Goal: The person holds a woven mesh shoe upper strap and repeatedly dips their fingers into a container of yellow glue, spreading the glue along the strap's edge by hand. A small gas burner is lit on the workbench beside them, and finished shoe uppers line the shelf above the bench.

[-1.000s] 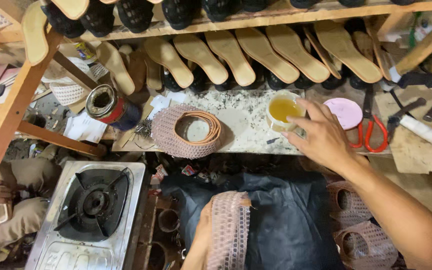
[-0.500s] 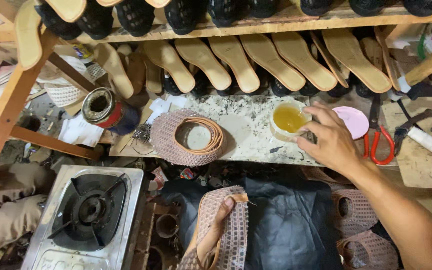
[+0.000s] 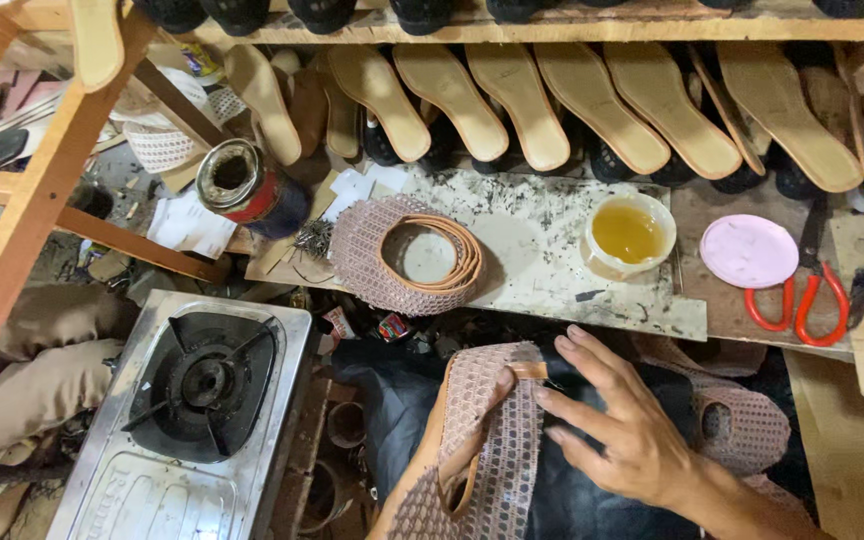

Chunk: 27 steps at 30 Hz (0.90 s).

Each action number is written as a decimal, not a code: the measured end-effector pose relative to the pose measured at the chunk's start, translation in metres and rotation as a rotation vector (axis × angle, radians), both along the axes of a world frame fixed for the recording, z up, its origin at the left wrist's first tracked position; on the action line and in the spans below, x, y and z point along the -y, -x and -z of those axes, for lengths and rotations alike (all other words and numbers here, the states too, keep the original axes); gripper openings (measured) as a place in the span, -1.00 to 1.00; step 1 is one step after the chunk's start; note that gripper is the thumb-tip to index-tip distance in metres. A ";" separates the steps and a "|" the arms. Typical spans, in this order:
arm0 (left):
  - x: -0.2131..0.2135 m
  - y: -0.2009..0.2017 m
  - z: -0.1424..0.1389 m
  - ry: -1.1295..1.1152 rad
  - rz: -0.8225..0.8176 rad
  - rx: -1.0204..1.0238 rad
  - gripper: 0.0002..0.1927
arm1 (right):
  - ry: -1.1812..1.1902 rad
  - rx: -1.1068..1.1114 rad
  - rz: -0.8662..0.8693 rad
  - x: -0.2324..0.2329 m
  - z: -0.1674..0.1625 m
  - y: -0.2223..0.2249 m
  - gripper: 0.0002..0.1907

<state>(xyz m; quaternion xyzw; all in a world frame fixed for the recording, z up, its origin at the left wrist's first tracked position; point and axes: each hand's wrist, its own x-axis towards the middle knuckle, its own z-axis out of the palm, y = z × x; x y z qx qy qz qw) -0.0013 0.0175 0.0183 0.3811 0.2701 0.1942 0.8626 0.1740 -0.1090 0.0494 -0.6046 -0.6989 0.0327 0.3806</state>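
Mesh upper (image 3: pixel 497 440) sits over the left hand (image 3: pixel 452 455), thumb pinching its tan trim, right hand (image 3: pixel 617 425) spread flat beside it. Looks early: glue bowl (image 3: pixel 628 233) near the tabletop's (image 3: pixel 542 270) front edge is full, another upper (image 3: pixel 407 255) waits.

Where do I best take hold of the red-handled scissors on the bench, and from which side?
Take the scissors by the two red loop handles, coming from the near edge of the bench. The loops point toward you and lie flat and uncovered; the blades run away under the row of shoe soles, beside the pink lid.
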 end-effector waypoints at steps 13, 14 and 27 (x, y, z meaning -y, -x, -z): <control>-0.009 0.026 0.040 0.000 -0.183 -0.283 -0.58 | 0.291 -0.307 0.397 0.010 0.048 -0.044 -0.47; -0.006 0.033 0.044 -0.134 -0.182 -0.353 -0.58 | 0.369 -0.452 0.487 0.007 0.052 -0.051 -0.41; 0.000 0.059 0.067 -0.066 -0.189 -0.414 -0.68 | 0.228 -0.275 0.600 -0.013 0.039 -0.059 -0.38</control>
